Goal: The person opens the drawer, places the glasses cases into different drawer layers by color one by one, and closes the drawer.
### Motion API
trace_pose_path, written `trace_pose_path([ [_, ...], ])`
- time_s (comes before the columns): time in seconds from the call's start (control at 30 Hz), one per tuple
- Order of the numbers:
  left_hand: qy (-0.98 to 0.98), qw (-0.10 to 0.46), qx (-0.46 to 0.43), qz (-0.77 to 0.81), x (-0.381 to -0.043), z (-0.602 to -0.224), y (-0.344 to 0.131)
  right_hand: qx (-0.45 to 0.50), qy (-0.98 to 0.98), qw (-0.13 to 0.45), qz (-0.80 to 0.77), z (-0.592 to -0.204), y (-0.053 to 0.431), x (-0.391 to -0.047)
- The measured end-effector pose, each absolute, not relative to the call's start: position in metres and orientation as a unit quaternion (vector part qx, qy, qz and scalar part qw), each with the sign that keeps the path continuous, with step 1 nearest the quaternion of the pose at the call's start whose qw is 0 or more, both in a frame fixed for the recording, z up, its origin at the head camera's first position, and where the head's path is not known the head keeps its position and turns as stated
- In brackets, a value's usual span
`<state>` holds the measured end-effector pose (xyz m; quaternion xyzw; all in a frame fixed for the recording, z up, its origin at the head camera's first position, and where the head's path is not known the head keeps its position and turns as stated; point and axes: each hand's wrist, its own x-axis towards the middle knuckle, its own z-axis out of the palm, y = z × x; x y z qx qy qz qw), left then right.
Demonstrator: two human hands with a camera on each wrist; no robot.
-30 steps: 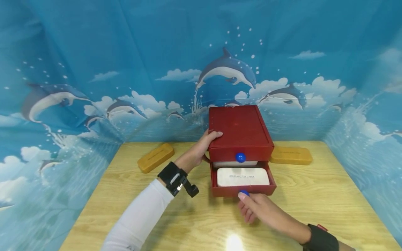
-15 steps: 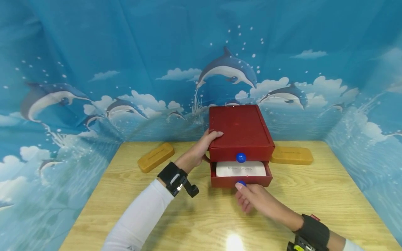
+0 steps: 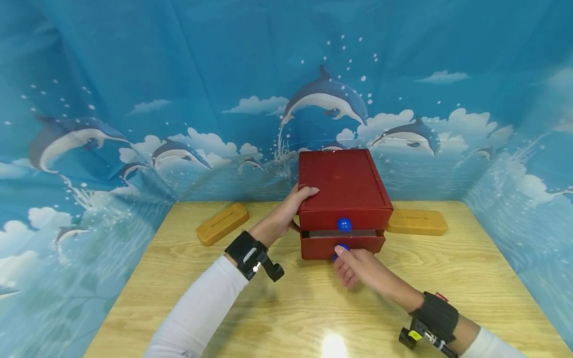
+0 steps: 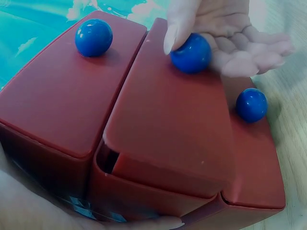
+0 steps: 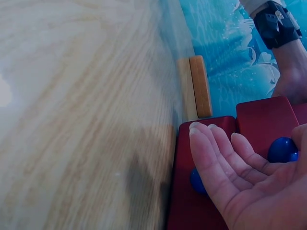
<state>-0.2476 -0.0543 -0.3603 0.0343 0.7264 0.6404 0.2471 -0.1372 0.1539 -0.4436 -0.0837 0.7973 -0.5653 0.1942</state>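
Right hand (image 3: pixel 360 267) has the middle knob (image 4: pixel 192 53) pinched between thumb and side of index, other fingers loose. Left hand (image 3: pixel 286 210) grips the red cabinet (image 3: pixel 339 179) on its left side, thumb over the top. Cabinet stands toward the back of the surface (image 3: pixel 268 323), between a left yellow block (image 3: pixel 222 224) and a right yellow block (image 3: pixel 418 222). Middle drawer (image 3: pixel 317 249) is partly out; a pale strip (image 3: pixel 342 233) shows in its gap, can't tell what.

Handling guess: shell looks like stiff board with a smooth skin, so fairly light and likely to skate unbraced. I want the left hand as that brace, but no hard squeeze: edges probably dent. Knob is round and glossy, so maybe slippery; I'd hold behind its widest part and load straight along the drawer's axis. Off-axis push could rack it. Bottom knob (image 4: pixel 252 105) sits close below; I'd mind the loose fingers there.
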Motion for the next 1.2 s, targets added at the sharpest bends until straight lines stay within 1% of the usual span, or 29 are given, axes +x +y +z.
trace_pose_path([
  [0.4,0.73,0.24,0.044,0.639,-0.248,-0.361,-0.054,-0.066,0.795,0.183,-0.575,-0.445,0.151,-0.151],
  [0.7,0.729,0.241,0.045,0.639,-0.247,-0.36,-0.054,-0.057,0.8,0.183,-0.568,-0.446,0.15,-0.154],
  [0.93,0.727,0.242,0.052,0.64,-0.246,-0.361,-0.054,-0.079,0.841,0.154,-0.512,-0.456,0.161,-0.151],
  [1.2,0.724,0.247,0.05,0.642,-0.246,-0.361,-0.056,-0.09,0.911,0.092,-0.392,-0.461,0.167,-0.151],
])
